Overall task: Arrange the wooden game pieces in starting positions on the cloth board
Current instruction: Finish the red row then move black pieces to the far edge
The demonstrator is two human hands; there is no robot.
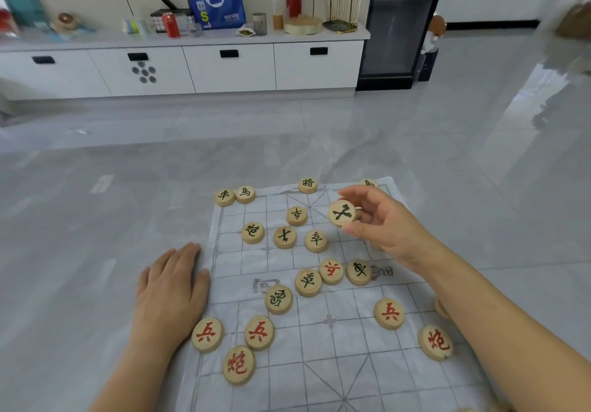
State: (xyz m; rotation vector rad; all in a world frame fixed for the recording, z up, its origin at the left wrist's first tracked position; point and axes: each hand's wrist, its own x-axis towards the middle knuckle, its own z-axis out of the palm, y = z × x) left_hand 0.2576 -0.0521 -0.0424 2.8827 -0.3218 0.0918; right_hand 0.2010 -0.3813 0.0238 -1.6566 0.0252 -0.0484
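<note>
- The right hand (383,223) pinches a black-marked wooden game piece (341,213) between thumb and fingers, held above the far right part of the cloth board (319,363).
- The left hand (171,287) lies flat, fingers straight, on the grey floor (96,219) at the board's left edge.
- Other red- and black-marked pieces sit scattered across the board; a chariot piece (224,197) and a horse piece (245,194) touch at its far left corner.
</note>
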